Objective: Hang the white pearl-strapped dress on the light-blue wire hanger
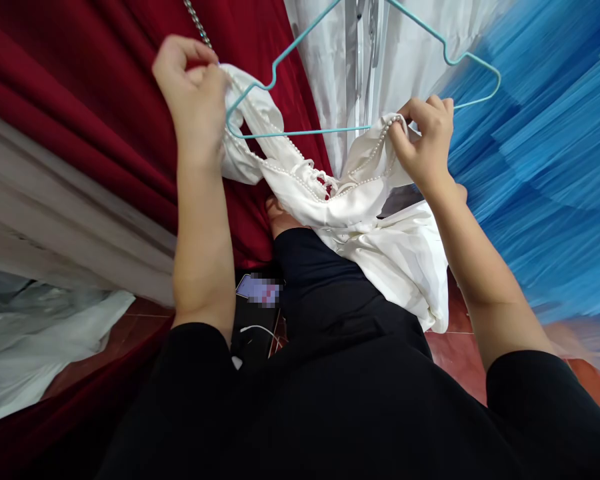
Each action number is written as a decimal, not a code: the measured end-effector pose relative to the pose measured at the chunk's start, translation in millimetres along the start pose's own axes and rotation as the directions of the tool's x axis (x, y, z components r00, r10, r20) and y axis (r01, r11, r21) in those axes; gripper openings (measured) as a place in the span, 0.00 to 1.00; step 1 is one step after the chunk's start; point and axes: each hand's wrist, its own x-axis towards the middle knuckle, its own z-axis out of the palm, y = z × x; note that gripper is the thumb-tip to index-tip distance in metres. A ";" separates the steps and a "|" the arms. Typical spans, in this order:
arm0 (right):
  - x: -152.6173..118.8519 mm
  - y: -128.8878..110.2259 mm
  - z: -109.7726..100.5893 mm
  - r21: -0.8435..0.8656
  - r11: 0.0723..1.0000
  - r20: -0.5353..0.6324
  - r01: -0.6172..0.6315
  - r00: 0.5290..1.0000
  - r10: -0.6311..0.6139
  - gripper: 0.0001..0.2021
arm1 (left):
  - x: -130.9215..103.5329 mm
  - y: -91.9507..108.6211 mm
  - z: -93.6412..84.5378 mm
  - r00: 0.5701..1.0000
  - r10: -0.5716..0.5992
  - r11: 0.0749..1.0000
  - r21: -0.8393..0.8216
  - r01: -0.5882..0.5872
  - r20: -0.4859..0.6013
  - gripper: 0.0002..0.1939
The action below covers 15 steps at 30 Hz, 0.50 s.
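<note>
A white dress [325, 193] with strings of pearl beads along its neckline hangs between my hands, its skirt draped across my lap. My left hand [193, 97] is closed on the dress's left shoulder part, with the fingertips partly hidden and slightly blurred. A thin light-blue hanger [305, 132] stands above the neckline, and its left end lies inside the loop of that shoulder part. On the other side, my right hand [425, 137] pinches the pearl-edged shoulder between thumb and fingers. The hanger's right end shows behind this hand, outside the fabric. The hanger's hook is out of view.
Dark red cloth [115, 100] hangs at left and behind the dress. Blue tulle [545, 173] fills the right side, close to my right arm. White fabric [423, 40] hangs ahead. A phone [257, 289] and a white cable [260, 328] lie low beside my leg. A metal chain [196, 20] hangs above my left hand.
</note>
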 end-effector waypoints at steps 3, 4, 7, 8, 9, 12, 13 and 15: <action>0.0 -0.8 -4.8 -0.015 0.999 -0.006 0.030 1.000 -0.030 0.12 | 18.2 15.9 -3.0 0.973 0.172 0.940 0.269 -0.208 0.153 0.22; 0.3 0.1 -5.6 -0.024 0.999 -0.009 0.033 0.999 -0.034 0.13 | 20.7 17.9 -6.7 0.963 0.204 0.914 0.317 -0.251 0.175 0.22; 0.7 2.3 -5.2 -0.010 0.999 -0.013 0.044 0.999 -0.044 0.14 | 19.4 19.0 -14.6 0.954 0.209 0.864 0.416 -0.282 0.215 0.18; 0.6 2.0 -4.4 0.005 0.999 -0.006 0.049 0.999 -0.049 0.14 | 16.8 19.0 -13.6 0.956 0.211 0.846 0.452 -0.283 0.203 0.15; 0.3 0.9 -3.6 0.017 0.999 -0.001 0.048 0.999 -0.048 0.13 | 13.8 19.2 -10.1 0.953 0.226 0.826 0.479 -0.298 0.204 0.12; -1.4 -3.2 -1.8 0.034 0.999 0.015 0.028 0.999 -0.028 0.12 | 4.9 23.1 9.7 0.896 0.359 0.749 0.492 -0.443 0.261 0.08; -1.9 -3.8 -1.5 0.039 0.999 0.010 0.021 1.000 -0.022 0.12 | 2.5 26.2 16.5 0.869 0.410 0.719 0.488 -0.495 0.276 0.11; -2.5 -2.4 -1.1 0.056 0.998 0.002 0.015 1.000 -0.015 0.11 | -2.8 36.4 26.6 0.826 0.463 0.703 0.434 -0.563 0.322 0.23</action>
